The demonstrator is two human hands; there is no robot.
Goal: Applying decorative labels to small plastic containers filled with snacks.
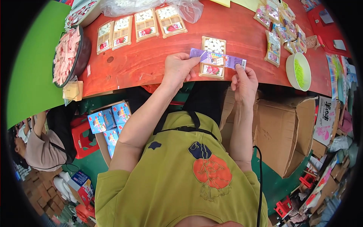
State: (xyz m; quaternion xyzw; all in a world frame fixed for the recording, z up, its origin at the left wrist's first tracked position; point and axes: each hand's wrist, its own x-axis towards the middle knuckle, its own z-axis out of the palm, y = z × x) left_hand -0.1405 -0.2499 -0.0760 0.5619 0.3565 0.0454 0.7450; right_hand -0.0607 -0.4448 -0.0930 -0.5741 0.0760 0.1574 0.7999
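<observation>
Left hand (178, 70) and right hand (245, 81) are pinching opposite ends of a purple strip (214, 59), which is stretching between them, crossing a tray (211, 76) of white pieces (214, 45), the tray sitting on the red counter (140, 56).

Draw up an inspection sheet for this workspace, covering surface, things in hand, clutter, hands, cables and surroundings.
Surface: red table, with a dark round mark.
Things in hand: purple strip held over a tray of white pieces; four similar trays further left.
Clutter: black bowl of pink strips, left; wrapped packs and pale bowl of green strips, right.
Hands: left hand pinches the purple strip's left end, right hand its right end.
Cables: black cable by the person's right side.
Surroundings: open cardboard box, right; blue packs and another person, left.
</observation>
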